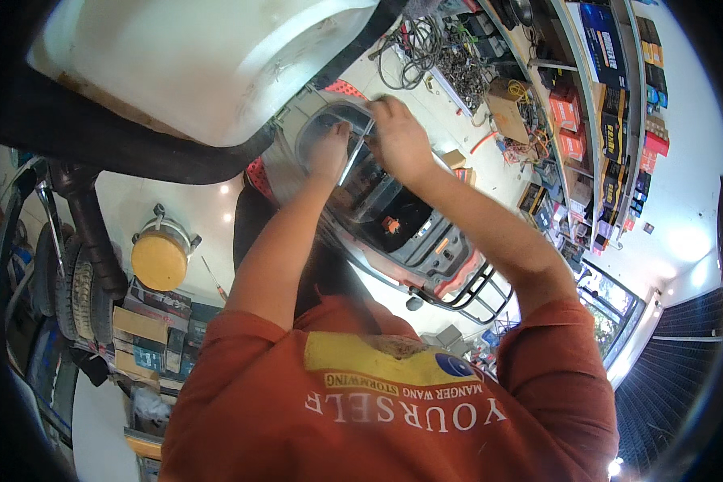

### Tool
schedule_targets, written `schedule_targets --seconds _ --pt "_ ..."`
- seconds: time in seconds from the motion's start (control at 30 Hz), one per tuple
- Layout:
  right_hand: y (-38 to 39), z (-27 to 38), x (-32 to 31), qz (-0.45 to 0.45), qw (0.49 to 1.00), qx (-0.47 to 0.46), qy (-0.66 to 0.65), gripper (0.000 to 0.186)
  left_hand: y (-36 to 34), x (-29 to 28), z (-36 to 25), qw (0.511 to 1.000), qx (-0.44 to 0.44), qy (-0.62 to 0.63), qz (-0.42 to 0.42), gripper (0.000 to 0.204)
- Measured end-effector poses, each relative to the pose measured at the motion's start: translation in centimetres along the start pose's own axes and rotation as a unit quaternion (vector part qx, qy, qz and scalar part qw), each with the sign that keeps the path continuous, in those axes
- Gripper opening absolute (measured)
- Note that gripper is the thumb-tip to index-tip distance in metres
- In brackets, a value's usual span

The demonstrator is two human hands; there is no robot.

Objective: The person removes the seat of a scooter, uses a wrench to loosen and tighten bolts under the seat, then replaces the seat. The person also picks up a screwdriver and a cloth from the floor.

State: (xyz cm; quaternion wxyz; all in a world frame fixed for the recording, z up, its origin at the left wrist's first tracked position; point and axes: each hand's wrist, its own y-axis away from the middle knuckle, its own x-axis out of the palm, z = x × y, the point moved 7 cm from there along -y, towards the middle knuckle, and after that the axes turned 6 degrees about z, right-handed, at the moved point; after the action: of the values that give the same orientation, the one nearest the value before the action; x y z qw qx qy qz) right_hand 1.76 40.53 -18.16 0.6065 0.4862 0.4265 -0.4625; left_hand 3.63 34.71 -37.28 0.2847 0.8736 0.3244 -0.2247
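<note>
Close work over the open scooter [446, 251]

From my remote seat I am seeing a white panel [209, 72] filling the upper left; the top edge is cutting it off, so I am not managing to tell what it belongs to. Below it and to the right, the scooter is standing with its bay [365, 210] lying open and a rack [482, 294] jutting from its lower-right end.

I am judging the step in hand to be two-handed work at the bay's upper end. The right hand [399, 138] is curling at the upper end of a silver rod [351, 163], though I cannot tell whether it is truly gripping it. The left hand [328, 154] is resting over the bay beside the rod, fingers bent; whether it is pinching anything, I cannot tell. The rod is slanting between the hands, its lower end lying over the bay's dark part.

As I am reading it, the next move is calling for a sure hold on the rod and a clear sightline past the knuckles.

The left hand is covering whatever is sitting beneath it, and the right hand is masking the rod's top, so its kind is escaping me. Smallest of all, an orange piece [391, 226] is showing inside the bay, loose or fixed, I am not able to say.
</note>
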Motion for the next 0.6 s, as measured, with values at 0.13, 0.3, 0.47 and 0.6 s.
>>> schedule_targets --seconds 0.13,0.3,0.47,0.6 --pt "-0.9 0.8 3.0 0.136 0.932 -0.265 0.209 0.018 -0.4 1.3 -0.3 0.999 0.026 0.004 -0.03 0.03" --pt "-2.6 0.5 4.5 0.173 0.936 -0.24 0.194 0.015 0.9 -1.9 0.2 0.994 -0.032 0.079 -0.067 0.027" --pt "-1.9 -4.1 4.8 0.217 0.957 0.193 -0.013 0.035 4.3 6.9 6.2 0.867 -0.107 0.481 -0.076 0.022" --pt "2.2 -5.9 8.9 0.086 0.654 0.523 -0.54 0.04 6.2 8.4 2.8 0.77 -0.139 0.622 -0.038 0.034"
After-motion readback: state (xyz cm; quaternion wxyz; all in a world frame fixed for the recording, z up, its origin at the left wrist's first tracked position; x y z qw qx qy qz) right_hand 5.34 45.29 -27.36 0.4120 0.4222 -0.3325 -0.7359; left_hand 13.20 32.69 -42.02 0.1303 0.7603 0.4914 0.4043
